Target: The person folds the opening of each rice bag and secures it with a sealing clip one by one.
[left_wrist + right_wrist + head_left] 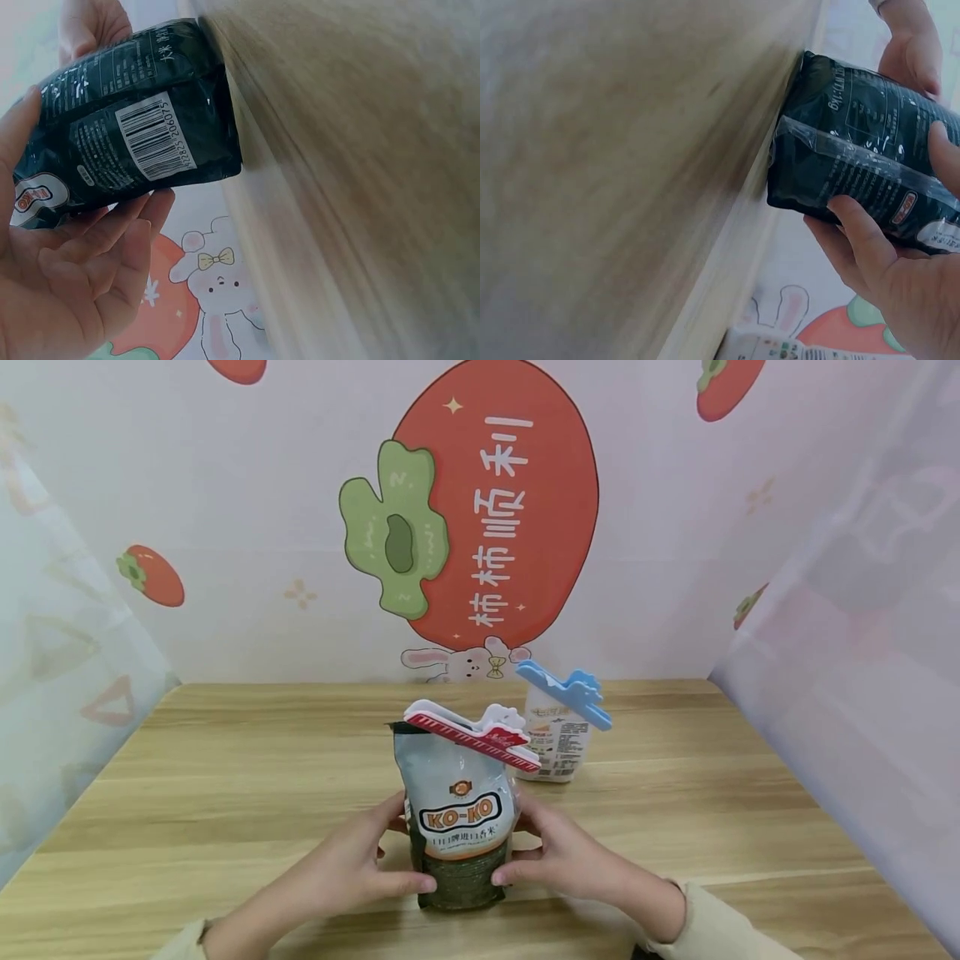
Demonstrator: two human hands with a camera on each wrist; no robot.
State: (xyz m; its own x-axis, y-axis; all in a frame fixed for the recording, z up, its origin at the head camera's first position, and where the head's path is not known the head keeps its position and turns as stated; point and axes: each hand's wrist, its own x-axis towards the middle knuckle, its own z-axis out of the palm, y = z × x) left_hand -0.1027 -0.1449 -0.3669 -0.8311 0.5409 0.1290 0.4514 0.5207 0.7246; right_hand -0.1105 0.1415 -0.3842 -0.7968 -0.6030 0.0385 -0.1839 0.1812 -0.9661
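Note:
A dark green and silver KO-KO bag of rice (463,827) stands upright on the table near the front middle. Across its folded top sits a red and white bag clip (472,735), tilted down to the right. My left hand (367,860) grips the bag's left side, thumb in front and fingers toward the back. From the right side my right hand (551,852) holds it the same way. The left wrist view gives the bag's side with a barcode (156,135). In the right wrist view the bag (847,142) shows its other side, held between both hands.
Behind and right of the rice stands a white printed bag (557,739) topped with a blue bag clip (566,693). The wooden table (225,777) ends at a back wall (262,610) printed with persimmons, and fabric walls rise on both sides.

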